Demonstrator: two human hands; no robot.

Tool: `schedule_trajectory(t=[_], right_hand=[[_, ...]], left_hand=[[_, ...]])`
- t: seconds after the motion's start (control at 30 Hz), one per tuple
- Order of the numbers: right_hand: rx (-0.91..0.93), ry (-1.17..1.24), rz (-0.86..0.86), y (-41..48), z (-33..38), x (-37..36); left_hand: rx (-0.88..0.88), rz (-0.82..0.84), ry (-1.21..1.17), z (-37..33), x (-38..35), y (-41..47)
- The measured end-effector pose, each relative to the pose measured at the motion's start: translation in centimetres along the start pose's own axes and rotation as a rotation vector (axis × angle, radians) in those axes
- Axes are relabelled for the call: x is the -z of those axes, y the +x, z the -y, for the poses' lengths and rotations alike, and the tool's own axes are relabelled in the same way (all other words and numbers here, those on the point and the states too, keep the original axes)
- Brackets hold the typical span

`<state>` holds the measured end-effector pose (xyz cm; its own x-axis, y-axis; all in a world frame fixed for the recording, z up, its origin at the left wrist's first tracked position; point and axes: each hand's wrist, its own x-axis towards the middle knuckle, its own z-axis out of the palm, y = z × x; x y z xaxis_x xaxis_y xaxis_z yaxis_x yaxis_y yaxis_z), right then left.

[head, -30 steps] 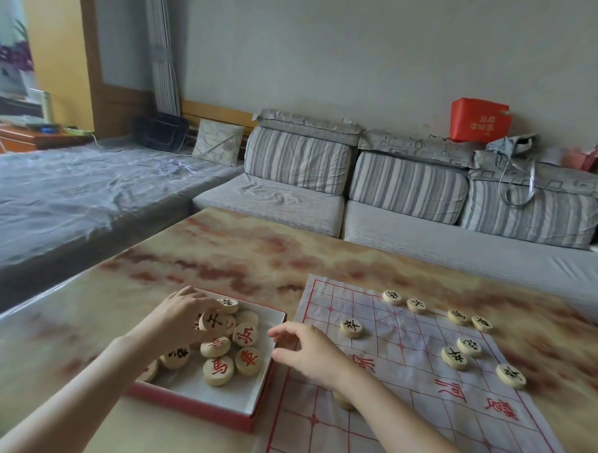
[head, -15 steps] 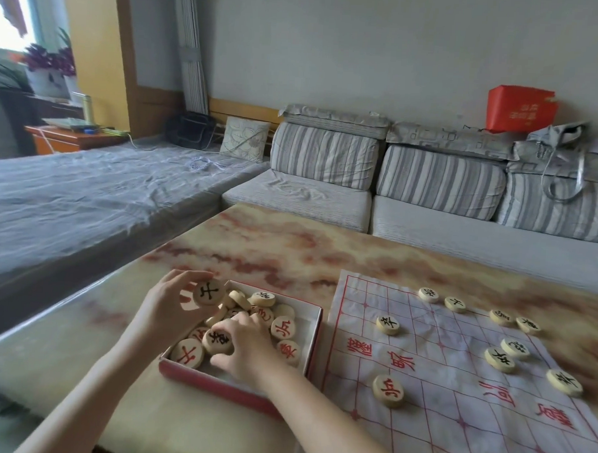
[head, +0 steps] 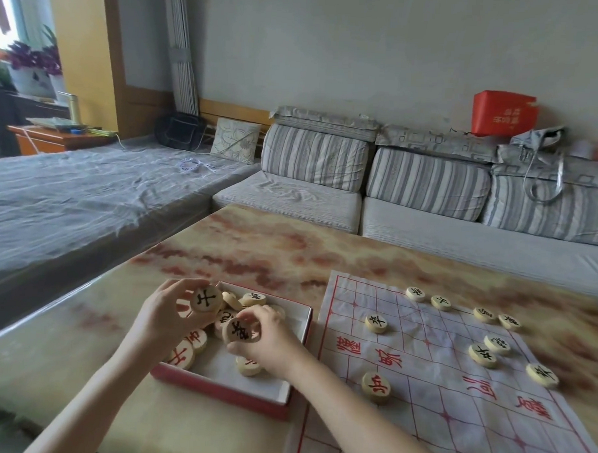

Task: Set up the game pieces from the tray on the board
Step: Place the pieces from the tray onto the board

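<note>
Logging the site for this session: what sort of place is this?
Most likely a home living room. A striped sofa runs along the wall behind the marble-patterned table, a covered bed stands to the left, and a potted plant sits by the window.

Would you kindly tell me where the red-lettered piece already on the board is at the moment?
In the head view, the red-lettered piece lies flat near the left edge of the board, just right of the tray, nearer the person than the red lettering.
</note>
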<state>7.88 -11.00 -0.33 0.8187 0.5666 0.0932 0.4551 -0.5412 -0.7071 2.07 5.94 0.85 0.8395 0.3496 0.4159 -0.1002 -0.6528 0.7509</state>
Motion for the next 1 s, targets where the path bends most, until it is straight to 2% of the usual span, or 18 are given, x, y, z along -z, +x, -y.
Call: schedule_trajectory(t=[0.07, 0.2, 0.63, 0.73, 0.87, 1.0], right_hand=[[-0.013, 0.073, -0.021, -1.0, -0.8, 2.1], [-0.001, 0.054, -0.091, -3.3, -2.9, 5.8], [-0.143, 0.102, -0.300, -8.4, -10.6, 14.6], [-0.187, 0.076, -0.327, -9.3, -12.9, 16.8], [-0.264, -0.076, -0.321, -10.7, -16.5, 20.7], [-0.370, -0.115, -0.394, -10.9, -21.3, 25.2]], left_hand=[[0.000, 0.015, -0.032, -0.6, -0.7, 0.0], [0.016, 0.064, -0.103, -2.5, -3.6, -0.3], [-0.131, 0.261, -0.163, -10.6, -14.2, -0.7], [-0.146, 0.318, -0.151, -12.1, -16.6, -0.7], [-0.159, 0.399, -0.164, -13.8, -20.4, -0.2], [-0.183, 0.462, -0.174, -15.7, -24.9, 0.4]])
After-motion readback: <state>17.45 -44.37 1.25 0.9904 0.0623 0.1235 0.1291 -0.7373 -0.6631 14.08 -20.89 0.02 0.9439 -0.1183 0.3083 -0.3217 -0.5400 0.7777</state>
